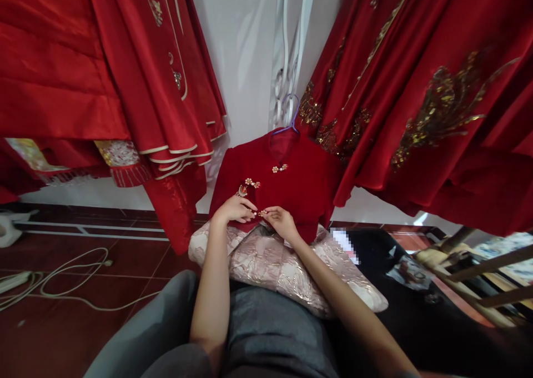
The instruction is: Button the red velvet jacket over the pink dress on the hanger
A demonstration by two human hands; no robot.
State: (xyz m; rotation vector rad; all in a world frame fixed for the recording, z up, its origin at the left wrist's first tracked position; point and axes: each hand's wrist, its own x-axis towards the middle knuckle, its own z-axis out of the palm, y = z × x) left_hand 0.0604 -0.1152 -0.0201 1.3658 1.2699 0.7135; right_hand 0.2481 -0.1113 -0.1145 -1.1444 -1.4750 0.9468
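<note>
A red velvety jacket [250, 156] with a stand collar hangs in front of me on a purple hanger [292, 124]. Flower-shaped ornamental clasps [280, 168] sit at its neck, and more decorate the chest on the left, with a dangling beaded pendant [241, 191]. At the jacket's lower front, my left hand [236, 209] and my right hand [281, 221] meet fingertip to fingertip. Both are closed in a pinch on a small flower-shaped clasp [260, 213], partly hidden by the fingers. Below the jacket, a pale pink and gold brocade piece [258, 261] lies across my lap.
Red embroidered garments [166, 89] hang at left, and red skirts with gold sequins [437, 111] hang at right. A white cable [83, 303] loops over the tiled floor. On a black surface [375, 256] rests a clear plastic bag [410, 272], beside a wooden rack [478, 272].
</note>
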